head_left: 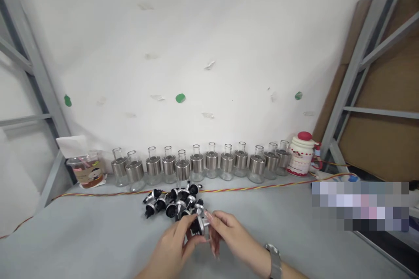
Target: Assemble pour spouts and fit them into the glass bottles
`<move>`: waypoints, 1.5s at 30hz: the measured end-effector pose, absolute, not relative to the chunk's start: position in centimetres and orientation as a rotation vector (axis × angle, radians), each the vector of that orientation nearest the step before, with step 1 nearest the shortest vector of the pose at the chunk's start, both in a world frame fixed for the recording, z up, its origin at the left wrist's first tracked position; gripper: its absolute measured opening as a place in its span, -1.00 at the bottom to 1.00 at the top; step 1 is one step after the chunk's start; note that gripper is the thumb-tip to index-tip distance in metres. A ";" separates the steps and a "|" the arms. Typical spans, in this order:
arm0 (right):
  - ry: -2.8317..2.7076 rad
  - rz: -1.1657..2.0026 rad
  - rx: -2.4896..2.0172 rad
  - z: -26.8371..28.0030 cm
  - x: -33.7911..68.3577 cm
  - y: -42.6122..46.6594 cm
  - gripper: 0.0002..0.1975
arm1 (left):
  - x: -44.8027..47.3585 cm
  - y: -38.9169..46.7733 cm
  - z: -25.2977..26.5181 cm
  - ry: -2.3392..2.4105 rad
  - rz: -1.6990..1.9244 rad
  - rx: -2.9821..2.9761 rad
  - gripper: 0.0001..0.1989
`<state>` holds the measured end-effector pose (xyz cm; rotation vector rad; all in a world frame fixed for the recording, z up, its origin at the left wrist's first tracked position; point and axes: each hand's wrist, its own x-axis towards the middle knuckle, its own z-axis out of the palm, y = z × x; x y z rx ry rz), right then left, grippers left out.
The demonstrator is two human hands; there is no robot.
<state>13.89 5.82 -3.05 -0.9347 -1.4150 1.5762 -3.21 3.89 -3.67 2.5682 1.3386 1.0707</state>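
Now I can see, from far off, two hands low in the middle, working on one small black and silver piece point(200, 226) held just above the grey table point(108, 231). The left hand point(175, 242) has its finger and thumb bent in close around the black end, I think to keep it steady. The right hand point(231, 233) pinches the thin silver end, with only a small gap between finger and thumb, so each hand has one end and the piece can't easily slip. A pile of more black and silver pieces point(173, 200) lies just past the left hand, and I guess it is there so they are easy to reach. Twelve glass bottles point(211, 159) with metal bands stand upright by the wall point(235, 74), maybe to be out of the way. A red and yellow cord point(248, 188) runs across the table between the hands and the bottles, and could catch a finger. The pile is in the way too, and the left hand hides some of it. A drink cup point(88, 174) stands at the left end of the row, and a white and red jar point(301, 157) at the right end. Far right, a patch point(360, 207) is too blurry for me to tell.
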 end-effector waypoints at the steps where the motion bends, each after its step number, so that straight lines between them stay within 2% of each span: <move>1: -1.392 1.628 -0.912 -3.0 13.9 5.7 -0.52 | -3.2 3.8 -3.4 1.330 1.081 2.612 -0.75; 6: -1.259 1.823 -0.839 -2.6 13.6 4.8 -0.52 | -3.4 3.6 -2.3 1.306 1.002 2.758 -0.85; 10: -1.250 1.813 -0.901 -2.7 13.3 4.7 -0.50 | -3.2 3.6 -2.7 1.333 0.950 2.670 -0.90; 15: -1.485 1.441 -1.039 -2.9 13.5 4.7 -0.52 | -2.7 3.3 -2.5 1.451 0.890 2.396 -0.82; 19: -1.736 1.108 -1.112 -2.3 14.1 3.9 -0.58 | -2.6 3.0 -2.2 1.417 0.834 2.277 -0.84; 24: -1.914 0.867 -1.152 -1.5 14.4 3.4 -0.65 | -2.7 3.2 -2.8 1.144 0.750 2.314 -0.52; 30: -2.044 0.660 -1.209 -1.7 14.6 3.5 -0.68 | -2.4 3.1 -2.9 1.181 0.727 2.286 -0.59; 45: -1.728 0.958 -1.227 -2.7 13.8 3.5 -0.65 | -2.2 3.1 -3.3 1.340 0.771 2.426 -0.57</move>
